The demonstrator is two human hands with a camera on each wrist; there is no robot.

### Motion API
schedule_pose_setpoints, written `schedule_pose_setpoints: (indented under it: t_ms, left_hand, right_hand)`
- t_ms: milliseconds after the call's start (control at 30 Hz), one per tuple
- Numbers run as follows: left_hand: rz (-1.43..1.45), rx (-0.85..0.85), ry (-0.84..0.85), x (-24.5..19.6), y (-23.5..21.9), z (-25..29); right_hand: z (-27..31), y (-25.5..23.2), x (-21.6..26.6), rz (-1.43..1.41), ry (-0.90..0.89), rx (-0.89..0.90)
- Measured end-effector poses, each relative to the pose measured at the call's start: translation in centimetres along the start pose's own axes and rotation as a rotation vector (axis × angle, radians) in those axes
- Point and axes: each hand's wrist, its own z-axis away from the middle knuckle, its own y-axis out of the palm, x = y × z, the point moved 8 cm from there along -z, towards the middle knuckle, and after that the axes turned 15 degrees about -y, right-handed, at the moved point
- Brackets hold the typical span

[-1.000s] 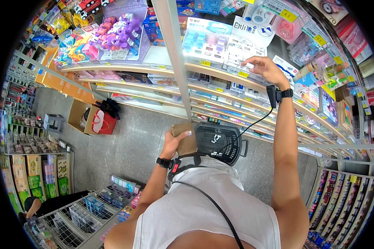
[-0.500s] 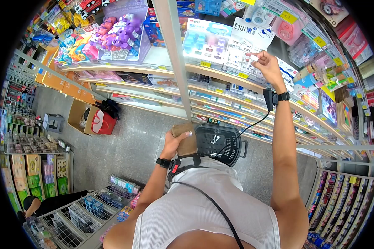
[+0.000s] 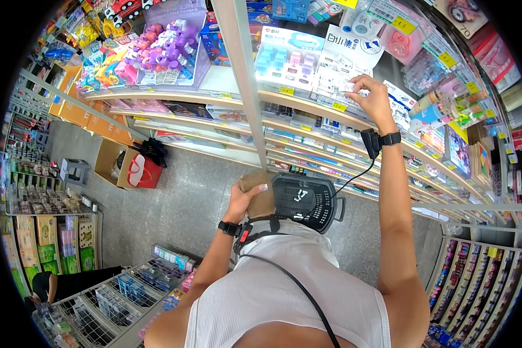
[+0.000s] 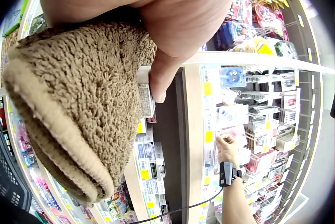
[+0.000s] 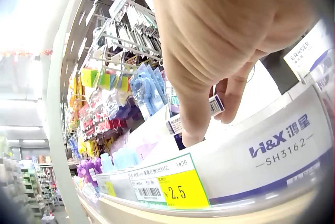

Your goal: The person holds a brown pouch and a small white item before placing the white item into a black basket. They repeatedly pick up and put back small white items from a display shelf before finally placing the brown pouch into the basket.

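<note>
A folded brown cloth [image 3: 262,202] is in the left hand [image 3: 238,203], near the waist; the left wrist view shows the thumb pressing a small white block [image 4: 145,92] against the cloth [image 4: 86,96]. Over the white display box [image 3: 336,75] on the shelf, the right hand [image 3: 373,100] pinches a small white block [image 3: 349,87]. Close up in the right wrist view, the block [image 5: 215,105] lies between thumb and fingers, partly hidden, behind the box's front [image 5: 277,153] with a 2.5 price tag [image 5: 183,190] below.
A black basket [image 3: 325,200] with small white pieces stands on the floor below the shelf. A shelf post [image 3: 238,52] divides the displays; purple toys [image 3: 168,46] lie left of it. A wire rack [image 3: 107,301] and another person's arm [image 3: 52,287] are at lower left.
The right hand has gone from loose fingers over the display box to pinching a small white block, and has shifted slightly. The left hand and cloth have stayed in place.
</note>
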Motion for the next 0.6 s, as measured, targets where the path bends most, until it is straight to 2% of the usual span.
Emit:
schedule_pose_setpoints:
  t_ms: [67, 200, 367, 600]
  left_hand:
    - [0.001, -0.001, -0.005, 0.0, 0.0, 0.0]
    - [-0.007, -0.005, 0.005, 0.0, -0.1, -0.1]
    - [-0.009, -0.008, 0.004, 0.1, -0.3, -0.3]
    - [0.005, -0.007, 0.001, 0.1, -0.4, -0.3]
  right_hand:
    - [0.1, 0.3, -0.1, 0.035, 0.049, 0.062]
    - [-0.1, 0.6, -0.1, -0.030, 0.047, 0.022]
    - [-0.7, 1.7, 1.4, -0.057, -0.020, 0.103]
    - [-1.6, 3.5, 2.5, -0.069, -0.122, 0.106]
